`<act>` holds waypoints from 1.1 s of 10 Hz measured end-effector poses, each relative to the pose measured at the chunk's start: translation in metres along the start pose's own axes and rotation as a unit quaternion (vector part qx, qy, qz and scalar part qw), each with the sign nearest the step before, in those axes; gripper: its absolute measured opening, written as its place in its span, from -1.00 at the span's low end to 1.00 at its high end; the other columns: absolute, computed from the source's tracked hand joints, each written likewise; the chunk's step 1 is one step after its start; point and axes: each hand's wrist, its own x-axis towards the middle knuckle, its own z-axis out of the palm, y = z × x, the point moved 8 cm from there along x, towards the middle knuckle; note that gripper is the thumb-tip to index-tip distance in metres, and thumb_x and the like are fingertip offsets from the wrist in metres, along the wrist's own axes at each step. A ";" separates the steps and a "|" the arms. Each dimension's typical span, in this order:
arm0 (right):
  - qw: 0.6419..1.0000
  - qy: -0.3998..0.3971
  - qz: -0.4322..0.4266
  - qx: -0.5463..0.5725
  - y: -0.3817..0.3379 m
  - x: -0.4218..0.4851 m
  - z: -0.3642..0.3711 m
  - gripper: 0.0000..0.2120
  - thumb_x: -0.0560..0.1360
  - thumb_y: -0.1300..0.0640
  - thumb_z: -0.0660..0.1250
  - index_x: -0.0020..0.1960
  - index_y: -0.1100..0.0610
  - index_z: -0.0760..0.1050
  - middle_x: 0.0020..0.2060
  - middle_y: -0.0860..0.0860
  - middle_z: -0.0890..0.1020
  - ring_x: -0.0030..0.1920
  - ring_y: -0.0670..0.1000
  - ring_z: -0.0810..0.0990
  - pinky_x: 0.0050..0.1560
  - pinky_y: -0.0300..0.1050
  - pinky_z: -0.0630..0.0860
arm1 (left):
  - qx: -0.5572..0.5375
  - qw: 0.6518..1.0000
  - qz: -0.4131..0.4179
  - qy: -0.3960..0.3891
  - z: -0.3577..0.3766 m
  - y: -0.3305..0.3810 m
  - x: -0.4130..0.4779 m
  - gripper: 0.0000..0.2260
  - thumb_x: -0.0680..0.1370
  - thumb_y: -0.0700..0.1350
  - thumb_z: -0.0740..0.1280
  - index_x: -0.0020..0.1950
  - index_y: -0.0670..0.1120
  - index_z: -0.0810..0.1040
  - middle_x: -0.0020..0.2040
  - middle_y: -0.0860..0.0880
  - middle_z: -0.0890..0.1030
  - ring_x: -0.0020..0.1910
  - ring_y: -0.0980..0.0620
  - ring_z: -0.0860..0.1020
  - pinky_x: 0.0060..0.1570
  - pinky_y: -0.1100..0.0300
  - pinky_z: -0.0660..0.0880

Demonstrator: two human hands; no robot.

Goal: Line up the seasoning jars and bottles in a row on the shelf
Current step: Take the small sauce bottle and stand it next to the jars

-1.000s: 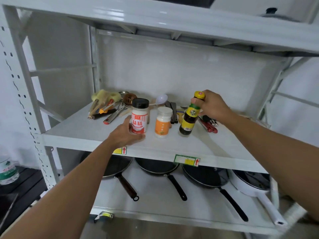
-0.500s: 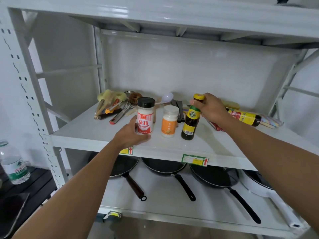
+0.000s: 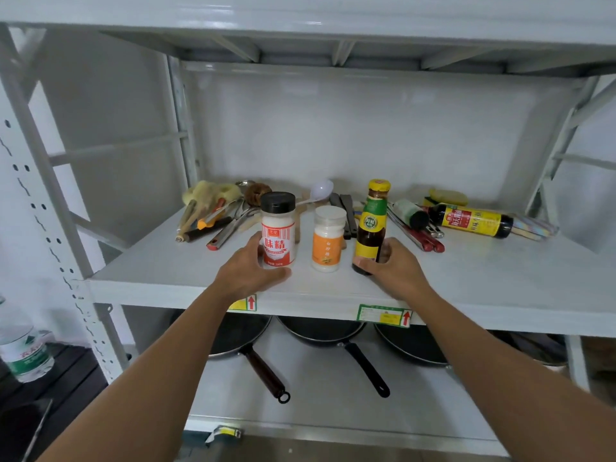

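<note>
Three containers stand in a row near the front of the white shelf (image 3: 483, 281). On the left is a black-capped jar with a red label (image 3: 278, 228), and my left hand (image 3: 248, 271) grips its base. In the middle stands a white-capped jar with an orange label (image 3: 328, 243), untouched. On the right is a dark sauce bottle with a yellow cap (image 3: 371, 228); my right hand (image 3: 395, 270) holds its lower part. Further right, a dark bottle with a yellow and red label (image 3: 471, 220) and a small green-labelled bottle (image 3: 411, 213) lie on their sides.
Kitchen utensils (image 3: 216, 216) are piled at the back left of the shelf, with a white spoon (image 3: 320, 190) and red-handled tools (image 3: 423, 240) behind the jars. Frying pans (image 3: 320, 331) sit on the lower shelf. A water bottle (image 3: 23, 351) stands at far left.
My right hand slid down from the sauce bottle's neck to its base. The left hand stays on the red-labelled jar. The camera moved closer and to the right.
</note>
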 end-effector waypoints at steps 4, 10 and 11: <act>0.997 0.059 -0.018 -0.035 0.004 -0.002 0.000 -0.51 0.43 -0.16 0.53 0.16 0.06 0.41 -0.01 -0.05 0.58 -0.05 -0.03 0.57 -0.26 -0.23 0.36 | 0.035 0.999 0.004 0.007 0.002 -0.003 0.002 -0.22 0.48 0.17 0.54 0.60 0.07 0.25 0.53 0.01 0.45 0.45 -0.05 0.48 0.39 -0.07 0.45; 0.997 0.060 -0.026 -0.036 0.005 -0.001 -0.002 -0.53 0.41 -0.16 0.54 0.15 0.01 0.41 0.01 -0.05 0.60 -0.06 -0.07 0.58 -0.25 -0.25 0.38 | 0.031 0.999 -0.005 0.007 0.002 -0.003 0.002 -0.21 0.48 0.16 0.54 0.60 0.07 0.24 0.54 0.01 0.44 0.46 -0.06 0.47 0.41 -0.08 0.43; 0.998 0.048 -0.031 -0.036 0.005 -0.001 0.000 -0.52 0.43 -0.13 0.54 0.21 0.03 0.44 0.03 -0.07 0.61 -0.03 -0.06 0.58 -0.22 -0.29 0.37 | 0.031 1.000 -0.002 0.007 0.002 -0.003 0.002 -0.21 0.48 0.16 0.54 0.60 0.07 0.24 0.55 0.02 0.44 0.47 -0.06 0.47 0.41 -0.08 0.43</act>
